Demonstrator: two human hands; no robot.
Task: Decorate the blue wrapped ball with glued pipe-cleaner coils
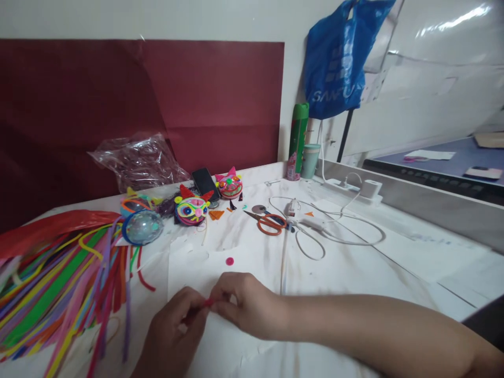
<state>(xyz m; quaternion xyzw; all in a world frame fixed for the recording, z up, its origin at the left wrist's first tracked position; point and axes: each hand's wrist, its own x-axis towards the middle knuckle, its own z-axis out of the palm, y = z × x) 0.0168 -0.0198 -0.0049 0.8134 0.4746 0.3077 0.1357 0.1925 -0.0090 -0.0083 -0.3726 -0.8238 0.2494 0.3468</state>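
Fingertips of my left hand (pixel 175 328) and my right hand (pixel 246 304) meet over the white paper (pixel 232 336). Both pinch a small red pipe cleaner piece (pixel 208 302), mostly covered by the fingers. Just beyond them a flat pink-red disc (pixel 229 261) lies on the paper. Farther back sits a round, colourful animal figure (pixel 191 209) with red ears, and a pink-eared one (pixel 229 185) stands behind it. Orange-handled scissors (pixel 270 223) rest with open blades to the right of the figures.
Many coloured pipe cleaners (pixel 59 283) spread across the left side. Near them lie a clear blue-rimmed dome (pixel 142 228), a phone (pixel 205 184) and a plastic bag (pixel 137 160). A glue gun (pixel 311 223) with a looping cable is at right. A green can (pixel 298 139) and a cup (pixel 311 160) stand behind.
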